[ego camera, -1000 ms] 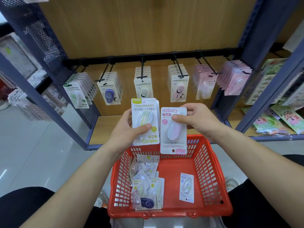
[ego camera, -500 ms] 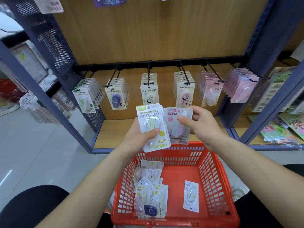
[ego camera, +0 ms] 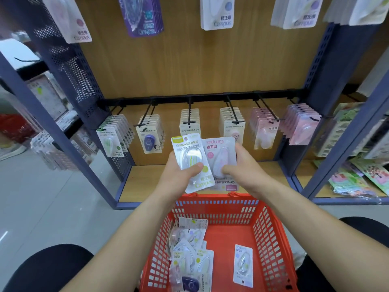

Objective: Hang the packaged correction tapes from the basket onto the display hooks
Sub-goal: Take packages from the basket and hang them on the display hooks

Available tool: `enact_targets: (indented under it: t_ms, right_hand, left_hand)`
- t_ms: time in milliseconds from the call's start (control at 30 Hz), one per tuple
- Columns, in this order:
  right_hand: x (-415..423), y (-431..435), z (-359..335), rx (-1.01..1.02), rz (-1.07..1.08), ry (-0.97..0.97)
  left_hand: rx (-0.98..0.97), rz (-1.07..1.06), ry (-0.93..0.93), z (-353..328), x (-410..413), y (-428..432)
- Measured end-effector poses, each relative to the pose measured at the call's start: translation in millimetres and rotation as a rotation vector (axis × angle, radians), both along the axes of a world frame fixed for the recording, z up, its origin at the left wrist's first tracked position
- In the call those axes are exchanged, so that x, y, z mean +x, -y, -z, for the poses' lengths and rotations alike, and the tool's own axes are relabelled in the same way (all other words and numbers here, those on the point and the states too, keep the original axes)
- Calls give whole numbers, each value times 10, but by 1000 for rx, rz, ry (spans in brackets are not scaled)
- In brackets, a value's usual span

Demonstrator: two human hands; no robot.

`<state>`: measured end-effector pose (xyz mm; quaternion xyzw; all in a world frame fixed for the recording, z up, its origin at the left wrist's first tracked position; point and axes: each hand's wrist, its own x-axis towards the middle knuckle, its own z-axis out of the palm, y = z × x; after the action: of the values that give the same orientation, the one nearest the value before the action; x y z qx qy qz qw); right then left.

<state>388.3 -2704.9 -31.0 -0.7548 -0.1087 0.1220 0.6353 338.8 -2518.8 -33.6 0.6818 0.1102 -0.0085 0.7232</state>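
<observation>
My left hand [ego camera: 179, 179] grips a yellow-green correction tape pack [ego camera: 190, 159], thumb across its blister. My right hand [ego camera: 244, 169] holds a pink correction tape pack [ego camera: 220, 157] upside down, right beside it. Both packs hover above the far rim of the red basket [ego camera: 271, 245]. In the basket lie several more packs [ego camera: 189, 249] piled at the left and a single one [ego camera: 243, 265] at the right. Behind the hands, a black rail carries display hooks [ego camera: 189, 114] loaded with hanging packs.
The shelf unit has blue posts [ego camera: 322, 81] and a perforated blue side panel [ego camera: 69, 66]. More packs [ego camera: 216, 13] hang from an upper row. A wooden shelf board [ego camera: 147, 180] lies under the hooks. Neighbouring racks hold other goods at left and right. My knees flank the basket.
Both hands have lifted the two packs up and away from me, closer to the hook row. The view has tilted upward, bringing the upper row of packs into sight.
</observation>
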Motion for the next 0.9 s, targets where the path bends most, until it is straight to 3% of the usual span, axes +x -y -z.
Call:
enact_targets:
  t_ms: [267,433,700,900]
  right_hand:
    - [-160,149,-301,324,50,-29]
    - [-393,100,-301,256,-36,-108]
    - [-364,552,-744,168,95,35]
    - [-275,847,-1093,40,49,135]
  left_hand:
    - [-9,-10,114,-367,-148,13]
    - [54,-19,126,-503,-237,88]
    - [67,-40,198,-1043,-264,2]
    - [228,-51,299,-1452,-306,36]
